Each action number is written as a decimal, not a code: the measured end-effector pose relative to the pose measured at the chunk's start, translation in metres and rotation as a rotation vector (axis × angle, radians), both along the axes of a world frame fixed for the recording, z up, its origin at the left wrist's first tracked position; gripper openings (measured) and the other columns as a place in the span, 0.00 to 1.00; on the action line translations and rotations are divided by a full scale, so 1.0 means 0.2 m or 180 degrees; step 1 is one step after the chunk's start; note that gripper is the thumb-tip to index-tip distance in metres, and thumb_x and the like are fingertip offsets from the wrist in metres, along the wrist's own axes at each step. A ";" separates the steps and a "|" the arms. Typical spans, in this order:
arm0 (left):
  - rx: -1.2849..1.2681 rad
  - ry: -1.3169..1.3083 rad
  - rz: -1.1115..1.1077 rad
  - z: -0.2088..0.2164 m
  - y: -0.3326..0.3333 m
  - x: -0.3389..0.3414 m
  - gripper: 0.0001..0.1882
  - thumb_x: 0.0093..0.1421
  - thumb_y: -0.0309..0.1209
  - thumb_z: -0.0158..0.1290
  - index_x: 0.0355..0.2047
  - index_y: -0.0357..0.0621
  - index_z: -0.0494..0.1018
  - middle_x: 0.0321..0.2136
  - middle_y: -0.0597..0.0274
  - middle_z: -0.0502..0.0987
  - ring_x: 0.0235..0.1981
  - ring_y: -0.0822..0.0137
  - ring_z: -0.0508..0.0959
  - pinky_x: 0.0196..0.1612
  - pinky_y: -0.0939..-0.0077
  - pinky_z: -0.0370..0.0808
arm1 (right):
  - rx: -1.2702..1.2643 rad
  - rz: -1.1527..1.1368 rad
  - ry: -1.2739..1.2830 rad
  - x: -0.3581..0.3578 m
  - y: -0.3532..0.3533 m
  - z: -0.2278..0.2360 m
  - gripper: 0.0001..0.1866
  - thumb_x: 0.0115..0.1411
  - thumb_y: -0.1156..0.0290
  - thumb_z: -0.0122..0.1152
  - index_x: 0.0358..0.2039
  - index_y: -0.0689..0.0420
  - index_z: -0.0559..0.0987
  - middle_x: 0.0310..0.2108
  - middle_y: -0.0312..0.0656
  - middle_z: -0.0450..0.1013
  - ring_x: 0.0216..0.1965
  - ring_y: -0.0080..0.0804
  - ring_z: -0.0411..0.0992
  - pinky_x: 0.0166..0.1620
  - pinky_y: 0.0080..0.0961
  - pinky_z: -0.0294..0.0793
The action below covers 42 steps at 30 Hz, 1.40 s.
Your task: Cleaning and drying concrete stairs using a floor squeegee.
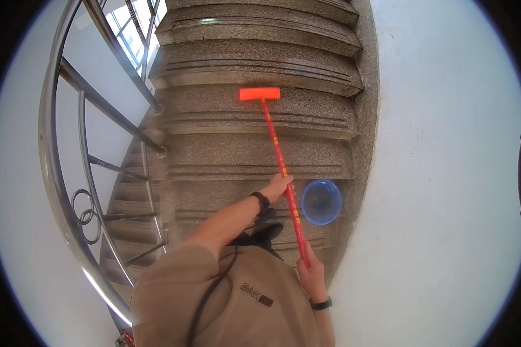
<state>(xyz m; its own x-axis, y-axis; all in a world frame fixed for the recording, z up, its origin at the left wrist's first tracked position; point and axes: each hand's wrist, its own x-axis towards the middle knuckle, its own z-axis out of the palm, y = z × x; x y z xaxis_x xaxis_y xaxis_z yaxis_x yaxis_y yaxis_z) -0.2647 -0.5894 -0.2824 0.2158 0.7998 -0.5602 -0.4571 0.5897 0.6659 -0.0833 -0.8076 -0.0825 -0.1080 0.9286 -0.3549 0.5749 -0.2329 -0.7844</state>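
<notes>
A long-handled scrub brush (280,156) with a red pole slants up the stairs, away from me. Its orange-red head (260,93) rests on a speckled stone step at the foot of a riser. My left hand (278,187) is closed round the middle of the pole. Lower down, my right hand (311,272) grips the pole near its end, close to my body. A blue see-through basin (322,202) stands on a step just right of the pole.
Stone steps (255,151) with grooved edges rise ahead of me. Along the left curves a shiny metal railing (52,139) with ring ornaments, and more steps (130,214) show beyond it. A white wall (446,162) bounds the right side. A window (130,34) is at the upper left.
</notes>
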 end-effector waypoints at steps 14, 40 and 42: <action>-0.0095 0.0094 0.0075 -0.01 -0.31 -0.06 0.13 0.70 0.40 0.50 0.39 0.42 0.67 0.27 0.59 0.78 0.25 0.66 0.78 0.27 0.67 0.78 | 0.0109 -0.0188 0.0223 0.05 -0.23 -0.04 0.30 0.61 0.79 0.57 0.66 0.61 0.70 0.44 0.44 0.79 0.39 0.24 0.75 0.46 0.22 0.75; -0.0294 -0.0058 -0.1007 0.12 -0.52 0.07 0.13 0.70 0.41 0.53 0.41 0.44 0.68 0.29 0.60 0.79 0.25 0.68 0.80 0.27 0.71 0.79 | -0.0156 -0.0509 0.0071 0.10 -0.52 0.08 0.35 0.61 0.80 0.58 0.70 0.56 0.65 0.36 0.37 0.76 0.32 0.22 0.72 0.40 0.21 0.74; -0.0226 -0.0077 -0.1156 0.17 -0.51 0.12 0.14 0.70 0.42 0.54 0.41 0.44 0.68 0.29 0.60 0.79 0.25 0.69 0.80 0.26 0.72 0.79 | -0.0645 -0.0762 0.0307 0.11 -0.57 0.10 0.37 0.62 0.80 0.58 0.72 0.57 0.62 0.37 0.40 0.76 0.35 0.26 0.73 0.44 0.24 0.75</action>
<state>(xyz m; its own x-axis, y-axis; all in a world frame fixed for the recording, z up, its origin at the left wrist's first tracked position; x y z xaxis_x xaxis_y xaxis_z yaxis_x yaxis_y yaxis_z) -0.2408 -0.6912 -0.2480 0.4923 0.6280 -0.6027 -0.2246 0.7606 0.6091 -0.0616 -0.9225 -0.0631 0.0628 0.8433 -0.5338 0.4104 -0.5094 -0.7564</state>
